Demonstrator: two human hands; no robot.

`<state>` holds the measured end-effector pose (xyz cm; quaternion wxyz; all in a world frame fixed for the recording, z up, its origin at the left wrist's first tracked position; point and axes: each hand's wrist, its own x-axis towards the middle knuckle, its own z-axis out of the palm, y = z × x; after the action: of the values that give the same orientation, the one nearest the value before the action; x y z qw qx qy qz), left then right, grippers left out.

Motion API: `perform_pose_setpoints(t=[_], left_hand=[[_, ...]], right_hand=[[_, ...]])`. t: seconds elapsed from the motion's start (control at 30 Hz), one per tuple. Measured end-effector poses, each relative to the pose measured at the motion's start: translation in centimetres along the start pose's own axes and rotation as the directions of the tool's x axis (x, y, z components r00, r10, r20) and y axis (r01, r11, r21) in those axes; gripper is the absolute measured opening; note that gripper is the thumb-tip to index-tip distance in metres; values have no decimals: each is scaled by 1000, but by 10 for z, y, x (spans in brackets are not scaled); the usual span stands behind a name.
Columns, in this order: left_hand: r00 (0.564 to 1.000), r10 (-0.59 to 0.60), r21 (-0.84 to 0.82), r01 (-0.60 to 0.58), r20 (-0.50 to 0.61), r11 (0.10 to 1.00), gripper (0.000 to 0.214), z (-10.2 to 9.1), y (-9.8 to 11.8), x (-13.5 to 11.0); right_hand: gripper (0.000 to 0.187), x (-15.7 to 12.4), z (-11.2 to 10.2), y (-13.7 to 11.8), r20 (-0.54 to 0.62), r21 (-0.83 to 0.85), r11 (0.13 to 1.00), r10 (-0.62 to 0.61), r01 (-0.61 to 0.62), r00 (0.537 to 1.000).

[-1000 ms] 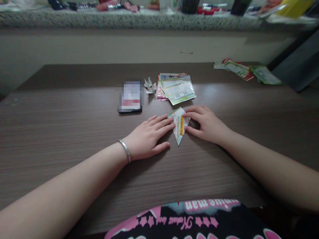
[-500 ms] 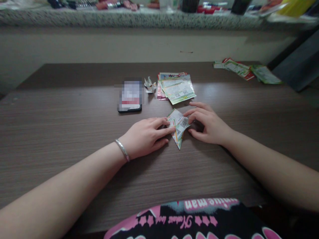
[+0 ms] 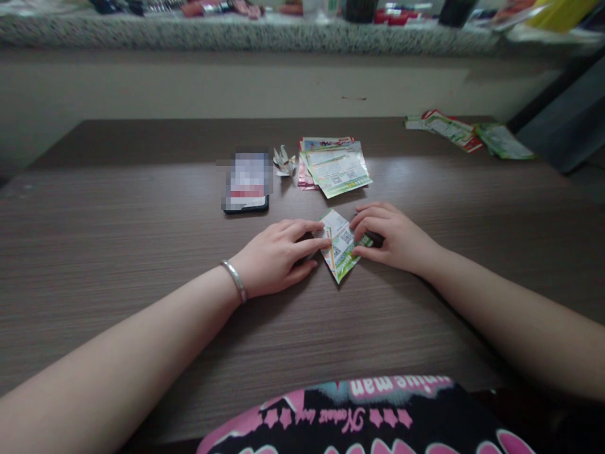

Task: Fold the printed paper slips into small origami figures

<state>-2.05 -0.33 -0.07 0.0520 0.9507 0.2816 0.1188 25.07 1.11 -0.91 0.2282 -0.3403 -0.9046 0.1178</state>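
Note:
A small folded paper [image 3: 341, 243], printed white and green with code squares, lies on the table with one corner pointing toward me. Across its left side rest the straight fingers of my left hand [image 3: 283, 255], which is open and presses the paper down. My right hand [image 3: 390, 236] has its thumb and bent fingers on either side of the paper's right corner, the green-printed part showing between them. Part of that corner is hidden by the fingers.
Beyond the hands lie a stack of printed leaflets [image 3: 338, 167], a crumpled piece of folded paper [image 3: 284, 164] and a phone [image 3: 246, 183] with a blurred screen. More leaflets [image 3: 456, 132] sit at the far right. A stone ledge [image 3: 265, 38] holding assorted items runs behind the table.
The paper's right flap has opened outward, so its green-printed lower right side now shows. My right hand's fingers have come slightly down and closer round that corner. My left hand stays nearly still.

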Motion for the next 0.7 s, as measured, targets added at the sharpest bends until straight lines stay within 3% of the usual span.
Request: perform_pose_setpoints(t=[0.23, 0.37, 0.57, 0.7], left_hand=[[995, -65, -8, 66, 71, 998, 60, 2, -1, 1], [995, -62, -51, 65, 73, 997, 61, 3, -3, 0], [998, -60, -239, 51, -30, 970, 61, 1, -7, 0], [984, -119, -350, 65, -135, 935, 53, -2, -7, 0]], right_hand=[[27, 1, -1, -4, 42, -26, 1000, -14, 15, 999], [35, 0, -1, -4, 65, -30, 999, -27, 29, 998], [43, 0, -1, -7, 97, -38, 998, -43, 47, 994], [45, -2, 0, -9, 82, -74, 996, -37, 43, 996]])
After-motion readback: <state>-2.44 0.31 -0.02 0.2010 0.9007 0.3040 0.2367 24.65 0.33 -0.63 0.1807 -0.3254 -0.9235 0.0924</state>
